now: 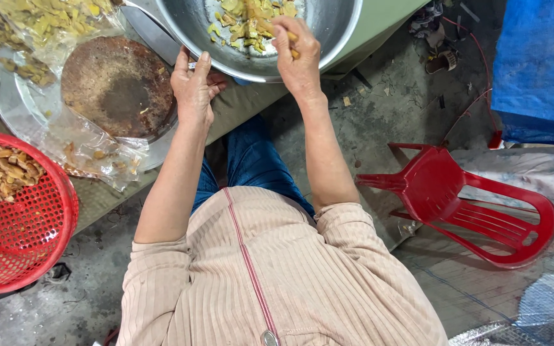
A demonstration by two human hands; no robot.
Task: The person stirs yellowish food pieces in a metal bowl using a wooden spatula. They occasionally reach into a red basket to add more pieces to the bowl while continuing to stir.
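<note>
A large metal bowl (pixel 328 29) with yellow peeled pieces and scraps (pixel 248 22) rests on the table edge. My right hand (pixel 299 54) reaches over the bowl's rim, fingers closed on a small yellow piece. My left hand (pixel 193 83) lies just outside the bowl's near rim and grips a thin metal blade or tool, mostly hidden by the fingers. Both forearms stretch forward from my striped beige shirt.
A round brown wooden board (pixel 117 86) lies on a metal tray (pixel 14 109) left of my left hand. A red mesh basket (pixel 27 230) holds brown dried pieces. Plastic bags of yellow slices (pixel 40 22) sit at top left. A red plastic chair (pixel 476 205) lies tipped on the floor at right, beside blue tarp (pixel 540 64).
</note>
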